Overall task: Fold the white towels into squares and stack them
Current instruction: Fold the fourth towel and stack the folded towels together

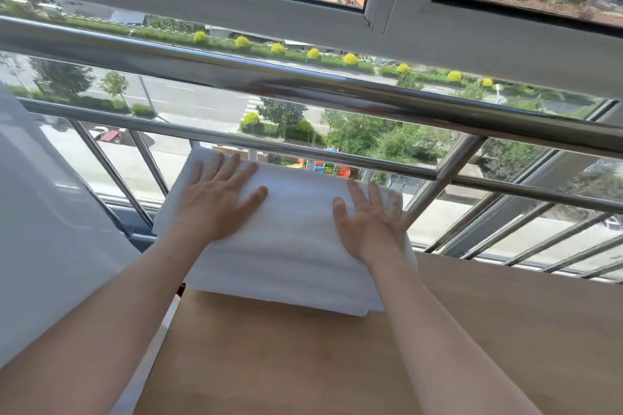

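We count two hands at the centre of the frame, a left hand (219, 200) and a right hand (371, 224). Under them we see one pile of white towels (290, 256), though we cannot count its layers, one wooden table (472, 330) at lower right, and one thick steel handrail (303, 84) across the middle.

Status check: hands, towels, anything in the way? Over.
Both open: left hand and right hand flat on the towels. Folded pile at the table far edge. Just behind, the railing, not blocking.
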